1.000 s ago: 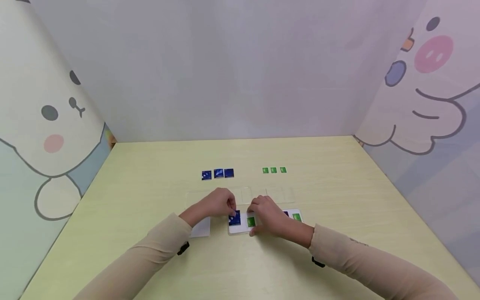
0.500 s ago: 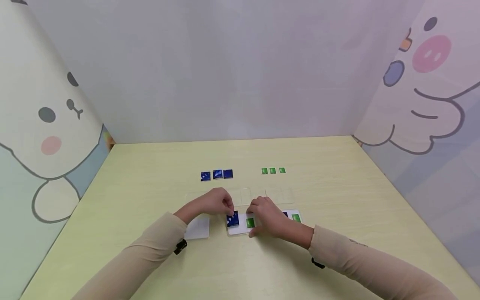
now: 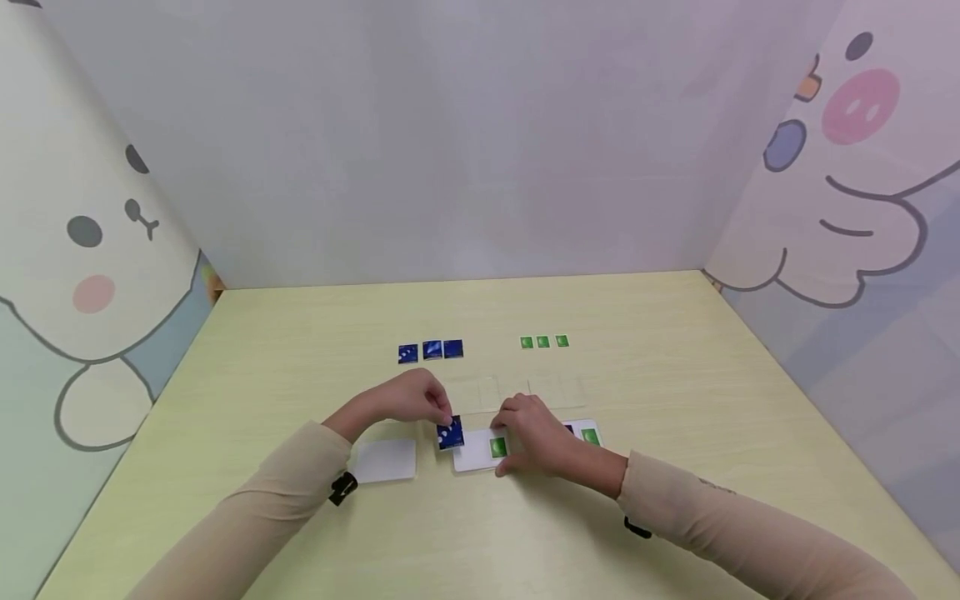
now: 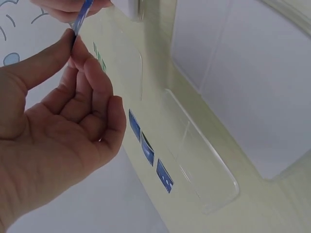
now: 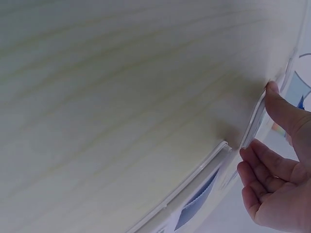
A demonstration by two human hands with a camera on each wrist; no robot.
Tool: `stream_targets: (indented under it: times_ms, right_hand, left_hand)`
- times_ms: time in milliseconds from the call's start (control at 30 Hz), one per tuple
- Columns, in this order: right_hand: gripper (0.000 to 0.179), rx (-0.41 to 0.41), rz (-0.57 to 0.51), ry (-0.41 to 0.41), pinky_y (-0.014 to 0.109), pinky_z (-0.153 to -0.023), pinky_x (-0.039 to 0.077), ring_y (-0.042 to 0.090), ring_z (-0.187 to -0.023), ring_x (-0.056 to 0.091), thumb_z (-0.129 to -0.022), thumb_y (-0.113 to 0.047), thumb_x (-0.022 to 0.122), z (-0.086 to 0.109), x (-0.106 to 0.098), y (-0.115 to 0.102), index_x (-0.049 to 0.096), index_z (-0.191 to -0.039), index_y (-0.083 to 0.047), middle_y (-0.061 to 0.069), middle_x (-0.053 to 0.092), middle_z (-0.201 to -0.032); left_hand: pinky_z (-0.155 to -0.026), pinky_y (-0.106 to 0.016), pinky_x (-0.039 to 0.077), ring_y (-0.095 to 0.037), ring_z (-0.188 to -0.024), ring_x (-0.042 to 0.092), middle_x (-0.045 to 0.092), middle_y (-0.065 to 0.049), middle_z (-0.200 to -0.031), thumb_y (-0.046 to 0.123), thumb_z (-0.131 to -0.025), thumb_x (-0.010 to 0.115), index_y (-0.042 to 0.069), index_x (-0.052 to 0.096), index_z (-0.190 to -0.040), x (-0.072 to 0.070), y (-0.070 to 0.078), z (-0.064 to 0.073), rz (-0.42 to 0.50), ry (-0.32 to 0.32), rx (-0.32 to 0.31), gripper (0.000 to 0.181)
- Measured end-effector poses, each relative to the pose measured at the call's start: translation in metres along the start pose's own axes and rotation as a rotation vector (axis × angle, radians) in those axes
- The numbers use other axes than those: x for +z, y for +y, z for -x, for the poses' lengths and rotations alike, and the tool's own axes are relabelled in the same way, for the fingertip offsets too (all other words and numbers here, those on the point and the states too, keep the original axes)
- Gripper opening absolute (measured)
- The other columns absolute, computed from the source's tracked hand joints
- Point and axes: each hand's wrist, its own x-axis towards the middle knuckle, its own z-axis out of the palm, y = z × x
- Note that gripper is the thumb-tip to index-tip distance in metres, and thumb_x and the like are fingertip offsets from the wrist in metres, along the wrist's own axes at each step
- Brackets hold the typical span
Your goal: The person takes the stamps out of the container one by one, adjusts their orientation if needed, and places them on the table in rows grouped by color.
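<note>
Your left hand (image 3: 412, 396) pinches a blue card (image 3: 450, 432) between thumb and forefinger, its other fingers curled toward the palm in the left wrist view. The card, printed with small white shapes, is tilted at the left end of a white panel (image 3: 471, 452), overlapping it in the head view; whether card and panel touch cannot be told.

Your right hand (image 3: 536, 433) grasps that panel by its near and far edges, thumb on the near side, fingertips on the far. Just left of your right hand, a small green card (image 3: 498, 447) lies on the panel. To the right of the hand, a second green card (image 3: 590, 437) and part of a dark blue card (image 3: 568, 429) show on a white surface; your hand hides the stretch between.

A blank white panel (image 3: 386, 461) lies to the left, beneath your left forearm. Beyond your hands, thin transparent plates (image 3: 558, 392) rest on the pale wood-grain table (image 3: 645, 333). Farther back lie a row of three blue cards (image 3: 432, 349) and, to its right, a row of three small green cards (image 3: 543, 342). A plain pale backdrop (image 3: 472, 142) stands behind the table.
</note>
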Motion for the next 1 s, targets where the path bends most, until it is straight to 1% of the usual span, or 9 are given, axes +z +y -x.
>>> stream_targets:
  times_ms: [167, 400, 600, 767, 900, 1000]
  right_hand:
    - [0.057, -0.006, -0.004, 0.007, 0.037, -0.094, 0.046, 0.014, -0.095, 0.055, -0.061, -0.045, 0.088, 0.001, 0.001, 0.001, 0.072, -0.105, -0.013, 0.000, 0.070, -0.104]
    - [0.057, -0.011, 0.011, 0.015, 0.036, -0.092, 0.046, 0.013, -0.094, 0.054, -0.062, -0.047, 0.087, 0.001, 0.002, 0.001, 0.072, -0.105, -0.013, -0.001, 0.069, -0.104]
    - [0.057, -0.022, 0.024, 0.022, 0.036, -0.092, 0.046, 0.012, -0.093, 0.053, -0.062, -0.047, 0.087, 0.002, 0.001, 0.000, 0.072, -0.105, -0.013, -0.002, 0.069, -0.104]
    - [0.057, -0.024, 0.026, 0.027, 0.035, -0.090, 0.046, 0.013, -0.093, 0.053, -0.063, -0.047, 0.087, 0.002, 0.000, 0.000, 0.072, -0.105, -0.012, -0.001, 0.068, -0.103]
    - [0.057, -0.032, 0.020, 0.031, 0.035, -0.090, 0.046, 0.013, -0.093, 0.054, -0.063, -0.047, 0.087, 0.002, 0.001, 0.001, 0.072, -0.105, -0.011, -0.001, 0.068, -0.103]
    - [0.057, -0.035, 0.015, 0.032, 0.035, -0.091, 0.046, 0.013, -0.093, 0.053, -0.063, -0.046, 0.087, 0.003, 0.001, 0.001, 0.072, -0.105, -0.011, 0.000, 0.068, -0.103]
  left_hand:
    - [-0.065, -0.022, 0.043, -0.010, -0.070, 0.052, 0.068, -0.002, -0.078, 0.013, -0.085, 0.070, 0.006, 0.071, -0.085, -0.006, -0.003, 0.004, 0.008, -0.016, 0.001, 0.007]
    - [-0.066, -0.023, 0.042, -0.011, -0.071, 0.051, 0.068, -0.002, -0.080, 0.011, -0.087, 0.068, 0.005, 0.071, -0.087, -0.015, -0.002, 0.011, 0.005, -0.024, -0.008, 0.007]
    - [-0.066, -0.023, 0.043, -0.010, -0.070, 0.051, 0.068, -0.003, -0.079, 0.008, -0.086, 0.068, 0.003, 0.071, -0.086, -0.018, -0.002, 0.013, 0.005, -0.026, -0.016, 0.006]
    - [-0.063, -0.023, 0.041, -0.011, -0.069, 0.049, 0.066, -0.002, -0.077, 0.008, -0.086, 0.068, 0.003, 0.070, -0.085, -0.021, -0.003, 0.014, -0.017, -0.042, -0.046, 0.006]
    - [-0.065, -0.023, 0.040, -0.011, -0.071, 0.049, 0.066, -0.001, -0.078, 0.010, -0.086, 0.068, 0.005, 0.070, -0.084, -0.024, -0.003, 0.015, -0.049, -0.060, -0.084, 0.006]
    - [-0.066, -0.023, 0.040, -0.012, -0.071, 0.049, 0.066, -0.001, -0.079, 0.011, -0.087, 0.068, 0.006, 0.070, -0.083, -0.027, -0.004, 0.016, -0.080, -0.057, -0.093, 0.007]
